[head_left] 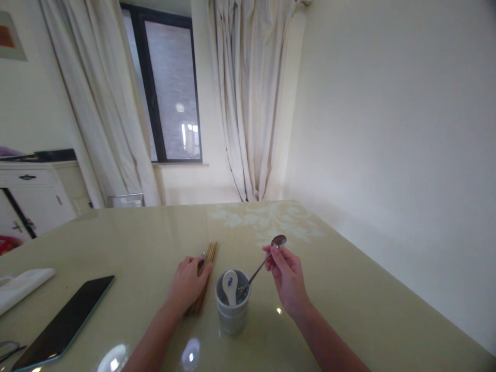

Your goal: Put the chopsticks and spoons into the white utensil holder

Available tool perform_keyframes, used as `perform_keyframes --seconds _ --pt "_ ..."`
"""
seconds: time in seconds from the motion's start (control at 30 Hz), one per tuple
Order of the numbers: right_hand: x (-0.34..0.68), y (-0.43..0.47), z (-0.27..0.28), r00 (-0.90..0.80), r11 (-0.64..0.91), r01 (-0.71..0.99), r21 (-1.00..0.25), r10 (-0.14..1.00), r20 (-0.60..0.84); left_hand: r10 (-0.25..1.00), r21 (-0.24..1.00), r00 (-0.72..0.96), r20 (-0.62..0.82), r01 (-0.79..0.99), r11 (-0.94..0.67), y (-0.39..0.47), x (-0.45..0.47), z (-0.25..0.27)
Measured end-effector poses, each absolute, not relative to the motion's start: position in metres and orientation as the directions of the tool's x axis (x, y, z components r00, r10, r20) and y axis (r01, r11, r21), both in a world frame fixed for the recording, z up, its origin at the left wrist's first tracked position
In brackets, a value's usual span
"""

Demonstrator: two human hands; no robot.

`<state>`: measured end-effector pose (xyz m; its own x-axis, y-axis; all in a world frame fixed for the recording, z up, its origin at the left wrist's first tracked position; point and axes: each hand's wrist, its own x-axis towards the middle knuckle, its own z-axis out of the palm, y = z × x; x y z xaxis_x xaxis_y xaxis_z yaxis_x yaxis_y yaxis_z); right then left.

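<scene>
So the right hand [285,276] is pinching a metal spoon [267,258] by the upper part of its handle, fingers closed around it, bowl end up and tilted away toward the far right. The handle's lower end dips into a small white cup [232,310] that sits on the table [349,289] just left of that hand, near the front edge. A white ceramic spoon [230,287] with a little blue mark stands in the same cup, leaning to the left side.

Left hand [188,283] is lying palm down on a bundle of wooden chopsticks [209,256], fingers loosely curled over them, not really lifting anything. The chopsticks lie flat on the table just left of the cup, pointing away toward the window [166,93].

Further left there's a dark tablet [65,320] lying flat, and a folded white cloth [23,287] beyond it near the left edge. Curtains [248,103] hang on both sides of the window, and a white cabinet [34,196] stands far left.
</scene>
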<state>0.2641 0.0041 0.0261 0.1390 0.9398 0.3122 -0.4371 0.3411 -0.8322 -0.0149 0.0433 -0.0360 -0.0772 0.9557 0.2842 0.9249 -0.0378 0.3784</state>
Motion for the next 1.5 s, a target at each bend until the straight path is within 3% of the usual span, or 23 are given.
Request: perform_keyframes --seconds 0.07,0.3,0.47,0.67,0.87,1.0,1.17,1.33,1.43,1.5 --pt "0.265 0.006 0.027 0.157 0.314 -0.483 -0.817 0.949 0.272 0.957 0.357 -0.006 0.290 0.929 -0.102 0.040 -0.008 -0.039" --pt "0.264 0.008 0.026 0.148 0.242 -0.555 -0.796 0.970 0.192 0.937 0.464 0.168 0.306 0.833 -0.301 0.039 0.001 -0.043" --pt "0.262 0.010 0.020 0.134 0.196 -0.596 -0.778 0.980 0.144 0.939 0.429 0.125 0.321 0.865 -0.262 0.036 -0.002 -0.034" --pt "0.255 0.013 0.014 0.124 0.217 -0.547 -0.808 0.976 0.179 0.782 0.582 -0.063 0.620 0.705 -0.404 0.018 0.007 0.008" --pt "0.240 0.009 0.013 0.057 0.328 -0.325 -0.887 0.943 0.328 0.626 0.355 0.234 0.744 0.655 -0.667 -0.005 0.025 0.029" --pt "0.232 0.000 0.017 -0.018 0.305 -0.327 -0.894 0.944 0.329 0.589 0.352 0.241 0.771 0.609 -0.711 -0.004 0.026 0.026" --pt "0.228 -0.006 0.020 -0.095 0.253 -0.366 -0.896 0.947 0.306 0.662 0.498 0.126 0.738 0.560 -0.662 0.001 0.022 0.025" --pt "0.233 -0.009 0.021 -0.199 0.292 -0.278 -0.915 0.914 0.353 0.786 0.626 -0.049 0.617 0.636 -0.452 0.018 0.000 0.018" --pt "0.238 -0.008 0.019 -0.266 0.407 -0.147 -0.902 0.862 0.432 0.852 0.588 -0.149 0.503 0.781 -0.211 0.029 -0.023 0.004" --pt "0.240 -0.008 0.017 -0.310 0.459 -0.100 -0.883 0.829 0.466 0.889 0.501 -0.207 0.408 0.865 -0.028 0.034 -0.034 -0.006"
